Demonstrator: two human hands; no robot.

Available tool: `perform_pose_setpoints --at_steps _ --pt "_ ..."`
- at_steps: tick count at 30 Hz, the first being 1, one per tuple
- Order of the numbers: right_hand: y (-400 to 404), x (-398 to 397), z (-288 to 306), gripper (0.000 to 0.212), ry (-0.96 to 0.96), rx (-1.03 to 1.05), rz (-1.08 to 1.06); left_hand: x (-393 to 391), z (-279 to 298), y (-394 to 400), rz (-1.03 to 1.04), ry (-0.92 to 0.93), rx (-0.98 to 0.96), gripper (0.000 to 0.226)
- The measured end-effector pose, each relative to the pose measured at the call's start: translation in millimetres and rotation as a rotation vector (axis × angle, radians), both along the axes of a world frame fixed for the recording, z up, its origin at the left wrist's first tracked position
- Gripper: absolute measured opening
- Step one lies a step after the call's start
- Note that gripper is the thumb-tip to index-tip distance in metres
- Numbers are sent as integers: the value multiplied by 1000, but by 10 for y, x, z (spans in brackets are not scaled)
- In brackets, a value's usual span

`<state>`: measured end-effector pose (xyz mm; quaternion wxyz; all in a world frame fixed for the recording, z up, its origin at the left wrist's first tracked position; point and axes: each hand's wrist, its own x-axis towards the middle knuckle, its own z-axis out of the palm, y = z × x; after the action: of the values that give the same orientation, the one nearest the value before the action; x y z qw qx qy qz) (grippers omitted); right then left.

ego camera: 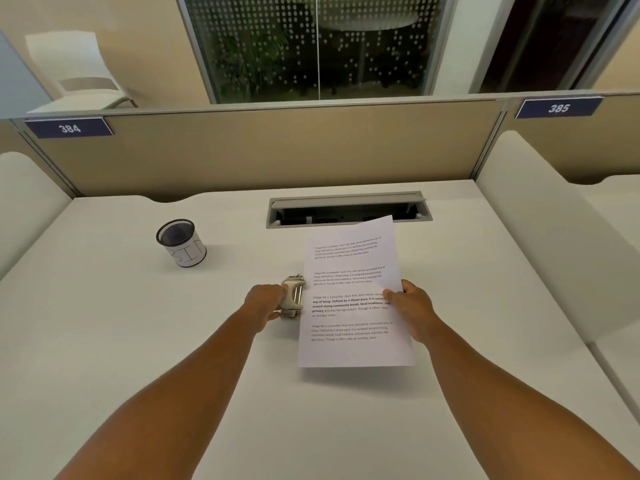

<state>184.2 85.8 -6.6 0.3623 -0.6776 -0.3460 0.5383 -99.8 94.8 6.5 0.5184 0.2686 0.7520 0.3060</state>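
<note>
A white sheet of printed paper (349, 348) is held a little above the white desk (138, 341), its near edge casting a shadow. My right hand (412, 310) pinches its right edge, thumb on top of the text. The sheet's left edge meets a small metal hole punch (293, 297) standing on the desk. My left hand (265, 304) grips the punch from the left, fingers curled round its pale handle.
A black mesh pen cup (180, 242) with a white paper label stands at the back left. An open cable hatch (348, 209) lies in the desk behind the sheet. Beige partitions labelled 384 (69, 128) and 385 close the back, with white dividers at both sides.
</note>
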Motion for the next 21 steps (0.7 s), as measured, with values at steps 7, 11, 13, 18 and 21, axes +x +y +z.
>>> perform_pose_setpoints --at_steps 7,11,13,18,21 --pt "-23 129 -68 13 -8 -17 16 214 -74 38 -45 10 -18 27" --pt "-29 187 -118 12 2 -35 20 281 -129 28 -61 20 -24 29" --pt "-25 205 -137 11 1 -42 19 306 -163 22 -70 24 -27 29" --pt "-18 233 -193 10 -8 -64 32 359 -228 12 -59 23 -51 26" --pt "-25 263 -237 11 -23 -78 41 385 -258 11 -60 26 -63 24"
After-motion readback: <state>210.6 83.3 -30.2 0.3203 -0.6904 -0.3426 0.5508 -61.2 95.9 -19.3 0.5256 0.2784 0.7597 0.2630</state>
